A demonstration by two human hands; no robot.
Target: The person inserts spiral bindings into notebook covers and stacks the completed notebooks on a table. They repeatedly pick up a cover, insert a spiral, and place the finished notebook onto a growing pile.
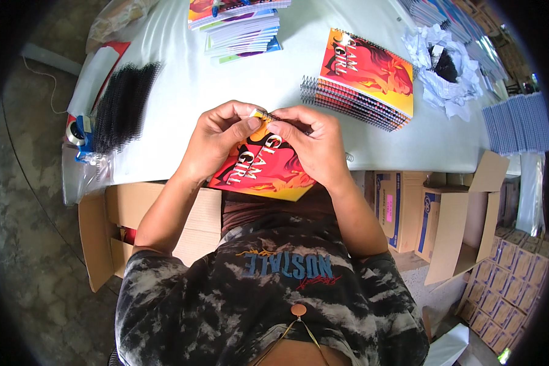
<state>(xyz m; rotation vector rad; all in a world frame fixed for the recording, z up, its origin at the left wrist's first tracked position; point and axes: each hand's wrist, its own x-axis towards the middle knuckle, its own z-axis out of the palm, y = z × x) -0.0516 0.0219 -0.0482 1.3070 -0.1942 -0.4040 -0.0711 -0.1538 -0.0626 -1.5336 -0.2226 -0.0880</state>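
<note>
A red and yellow notebook with a flame-like cover picture leans against the table's near edge, tilted toward my lap. My left hand pinches its top corner between thumb and forefinger. Beside it, my right hand pinches the same top edge, thumb in front and fingers behind. Between the two thumbs shows a bit of black spiral coil at the notebook's edge. How far the coil runs through the holes is hidden by my right fingers.
Spiral-bound notebooks are stacked right of my hands. A bundle of black coils lies left, near a blue tape dispenser. Crumpled paper holds more coils. Unbound booklets stand at the back. Open cardboard boxes sit below the table.
</note>
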